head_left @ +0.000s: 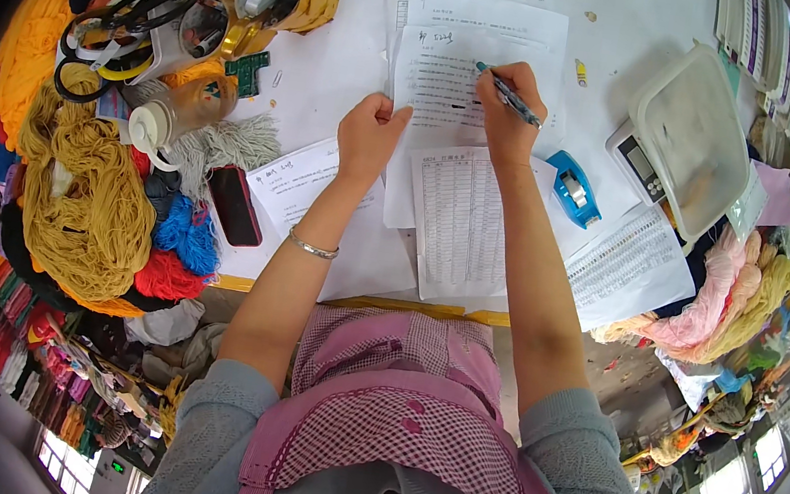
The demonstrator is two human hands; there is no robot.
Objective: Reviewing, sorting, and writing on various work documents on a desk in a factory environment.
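Observation:
My right hand [511,127] grips a dark pen [519,100] over a printed sheet [441,102] with lines of text and some handwriting. The pen slants across the fingers, its teal end up and to the left. My left hand [370,137] lies at the sheet's left edge with its fingers curled into a loose fist, and I see nothing in it. Beneath the sheet's lower part is a form with a ruled table [459,221]. Right of my right wrist stands a blue tape dispenser [575,188].
At left are a phone [235,206], a clear bottle [182,111], containers with scissors [134,18] and heaped yarn [84,193]. At right, a plastic tub [691,137] sits on a scale [641,162], near more papers [635,266] and pink yarn [712,292].

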